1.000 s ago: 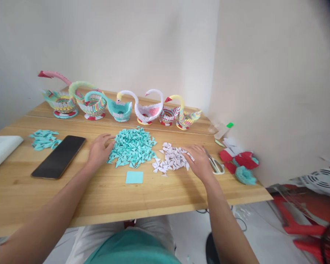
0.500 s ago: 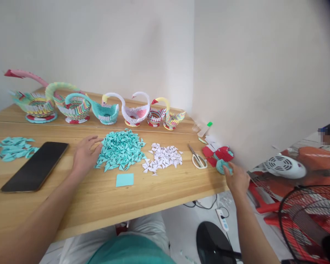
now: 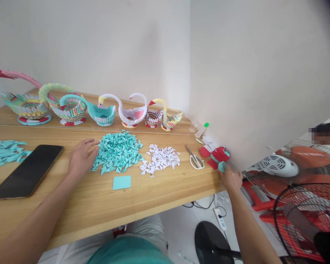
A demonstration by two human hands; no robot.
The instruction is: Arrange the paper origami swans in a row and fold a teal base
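My left hand [image 3: 83,156] rests on the table with its fingers apart, at the left edge of a heap of teal folded-paper triangles [image 3: 118,152]. Over at the table's right end, my right hand [image 3: 231,179] has its fingers closed on a small round teal folded-paper piece [image 3: 222,167]. Its fingertips are partly hidden. Just behind that piece lies a red folded-paper piece [image 3: 220,154] with a teal band. White paper triangles [image 3: 165,158] form a smaller pile in the middle. Scissors [image 3: 195,160] with white handles lie left of the red piece.
Several folded-paper swans [image 3: 103,115] stand in a row along the back. A black phone [image 3: 27,170], more teal pieces [image 3: 7,152] and a teal paper sheet [image 3: 121,182] are on the table. A fan [image 3: 308,216] stands at right; another person shows at the far right edge.
The round teal piece has tilted in my right hand, and more of the red piece shows behind it. My left hand stays by the teal heap. The whole view has shifted slightly.
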